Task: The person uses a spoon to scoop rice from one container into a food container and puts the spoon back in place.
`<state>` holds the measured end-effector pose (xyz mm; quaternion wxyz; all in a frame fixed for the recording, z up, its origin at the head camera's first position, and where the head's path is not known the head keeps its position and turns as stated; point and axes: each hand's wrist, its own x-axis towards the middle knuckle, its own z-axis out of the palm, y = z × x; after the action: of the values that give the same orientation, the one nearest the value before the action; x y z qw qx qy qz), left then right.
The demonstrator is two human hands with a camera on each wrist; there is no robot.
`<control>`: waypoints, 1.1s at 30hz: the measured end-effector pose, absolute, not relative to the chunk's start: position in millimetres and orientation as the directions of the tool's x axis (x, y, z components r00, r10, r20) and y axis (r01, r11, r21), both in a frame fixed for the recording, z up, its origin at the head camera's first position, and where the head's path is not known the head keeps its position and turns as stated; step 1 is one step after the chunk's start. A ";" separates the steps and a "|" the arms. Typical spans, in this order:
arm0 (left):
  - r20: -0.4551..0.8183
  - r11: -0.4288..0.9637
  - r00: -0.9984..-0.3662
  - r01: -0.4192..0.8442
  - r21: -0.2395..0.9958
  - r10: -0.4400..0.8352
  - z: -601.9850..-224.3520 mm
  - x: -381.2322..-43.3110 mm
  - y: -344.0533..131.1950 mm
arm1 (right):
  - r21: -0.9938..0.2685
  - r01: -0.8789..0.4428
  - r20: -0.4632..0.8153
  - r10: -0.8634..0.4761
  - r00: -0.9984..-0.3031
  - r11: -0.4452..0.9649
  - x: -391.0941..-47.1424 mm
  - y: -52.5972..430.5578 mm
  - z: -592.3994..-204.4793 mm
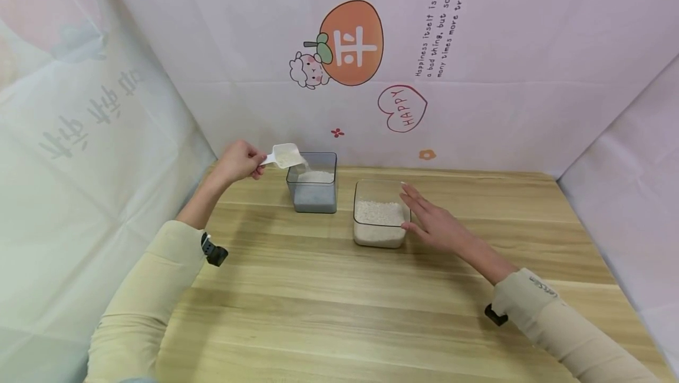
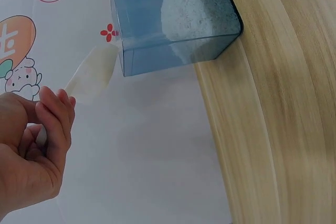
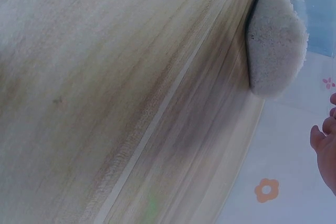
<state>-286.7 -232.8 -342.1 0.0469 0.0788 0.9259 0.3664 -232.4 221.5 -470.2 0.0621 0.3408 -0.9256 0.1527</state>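
Observation:
My left hand (image 1: 240, 161) grips the handle of a white scoop (image 1: 287, 155) with rice in it. The scoop tilts over the left rim of a bluish see-through container (image 1: 315, 199), and grains run off its lip onto the rice (image 2: 197, 11) inside. A clear container (image 1: 379, 235), also part full of rice (image 1: 379, 212), stands to the right and nearer to me. Along that container's right rim lies my right hand (image 1: 437, 224), fingers extended. Only part of the right hand (image 3: 328, 153) shows at the edge of the right wrist view.
Both containers stand on a wood-grain table (image 1: 339, 306), near its far edge. A white printed cloth (image 1: 239, 47) hangs right behind them. More cloth closes off the left and right sides. Dark wrist straps (image 1: 214, 251) sit over both sleeves.

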 end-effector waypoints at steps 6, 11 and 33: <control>-0.010 0.769 -0.984 0.134 0.625 0.180 -339.0 -285.7 -234.0 | -0.248 -0.645 0.209 -0.610 -0.764 0.723 -231.8 220.7 -467.9; 0.005 0.803 -0.984 0.150 0.576 0.180 -337.6 -286.0 -233.7 | -0.245 -0.643 0.208 -0.608 -0.766 0.726 -231.8 220.7 -466.8; 0.024 0.859 -0.977 0.199 0.472 0.213 -339.9 -284.2 -206.2 | -0.252 -0.648 0.204 -0.615 -0.761 0.718 -231.0 221.5 -468.2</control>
<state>-284.2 -206.2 -339.9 0.0147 0.1070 0.9639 0.2434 -231.0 221.5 -468.2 0.0530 0.3413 -0.9254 0.1558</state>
